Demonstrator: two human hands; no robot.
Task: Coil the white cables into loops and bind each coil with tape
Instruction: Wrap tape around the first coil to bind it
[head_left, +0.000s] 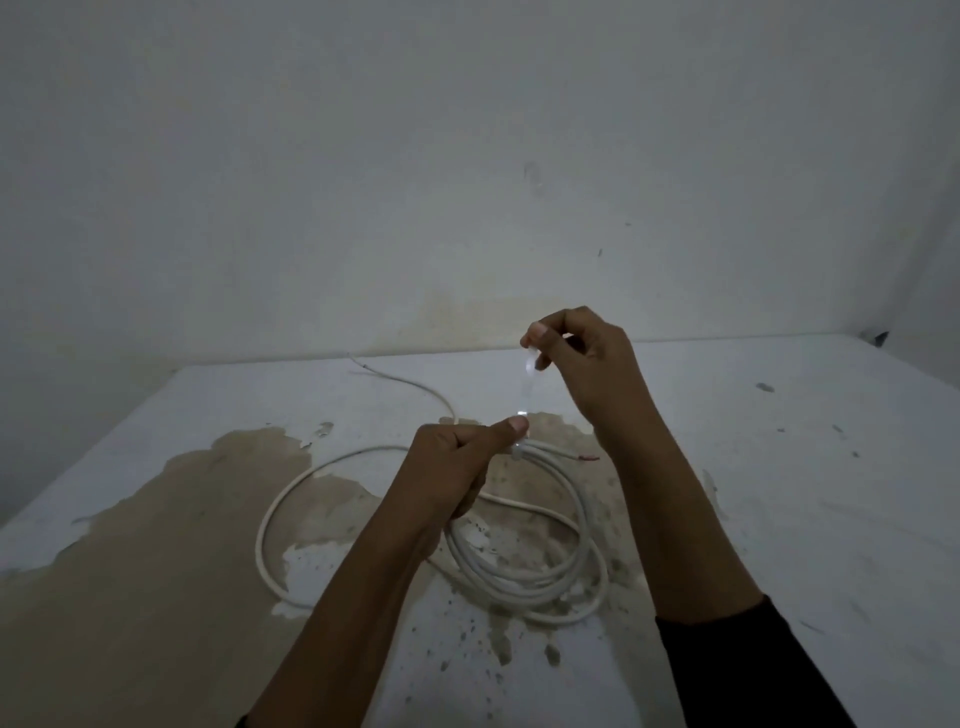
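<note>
Two hands are working above the table (779, 467). The left hand (457, 467) is gripping the bundled strands of the white cable coil (545, 577), thumb pressing on the top of the bundle. The right hand (582, 358) is pinching the upper end of a clear tape strip (529, 384), which is stretching down to that bundle. The coil is hanging onto the worn, stained tabletop. A loose cable tail (410, 384) is trailing toward the wall (467, 156).

Bare room, stained wall (467, 156), peeling table (779, 493)
</note>
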